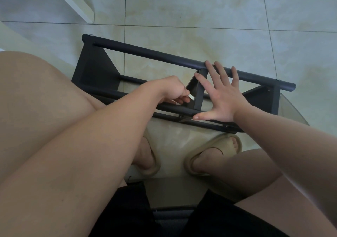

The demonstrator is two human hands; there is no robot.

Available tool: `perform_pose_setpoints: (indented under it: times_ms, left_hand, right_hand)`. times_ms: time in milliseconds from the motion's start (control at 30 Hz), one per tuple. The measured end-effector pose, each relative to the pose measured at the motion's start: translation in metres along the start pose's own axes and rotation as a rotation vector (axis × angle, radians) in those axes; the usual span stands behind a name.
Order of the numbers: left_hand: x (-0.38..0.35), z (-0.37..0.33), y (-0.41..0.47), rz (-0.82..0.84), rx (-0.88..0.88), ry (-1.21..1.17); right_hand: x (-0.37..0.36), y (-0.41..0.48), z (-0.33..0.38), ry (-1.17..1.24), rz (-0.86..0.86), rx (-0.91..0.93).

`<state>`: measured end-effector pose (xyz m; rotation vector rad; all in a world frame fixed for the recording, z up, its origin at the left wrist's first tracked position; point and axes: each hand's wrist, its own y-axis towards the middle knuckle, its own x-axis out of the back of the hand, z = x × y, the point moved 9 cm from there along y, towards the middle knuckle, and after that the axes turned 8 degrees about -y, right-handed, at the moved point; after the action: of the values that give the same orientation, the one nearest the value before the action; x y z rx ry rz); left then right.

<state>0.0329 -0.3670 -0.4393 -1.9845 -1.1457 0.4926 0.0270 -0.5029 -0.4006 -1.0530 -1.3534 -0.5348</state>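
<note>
— Black metal frame (164,55), where is it?
— Lying on the glass table (295,112), at its far edge; the far rail looks past the rim, over floor tile.
— Hands?
— Left hand (171,89) curled, pinching a small silver tool (191,96), likely a hex key, beside the middle upright (199,94). Right hand (222,98) spread flat, grips nothing: fingers on the far rail, thumb on the near rail.
— Risks?
— Flat palm only presses, so turning force could slide the frame on the glass toward the far edge. Tool is tiny and pinched at the tips; it may slip out or round the fastener. Metal could scratch the glass too.
</note>
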Motion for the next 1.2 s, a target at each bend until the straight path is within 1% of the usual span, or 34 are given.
perform_pose_setpoints:
  times_ms: [333,700,1200]
  left_hand:
    - [0.0012,0.0001,-0.0012,0.087,-0.059,0.174]
    - [0.0013,-0.0007,-0.0007,0.092,-0.090,0.307]
    - [-0.0031,0.0023,-0.0011,0.147,-0.037,0.424]
  right_hand:
    - [0.0009,-0.0010,0.0005,0.004,0.010,-0.005]
    - [0.0011,-0.0010,0.0000,0.005,0.016,-0.011]
    - [0.0016,-0.0006,-0.0013,0.002,0.020,-0.012]
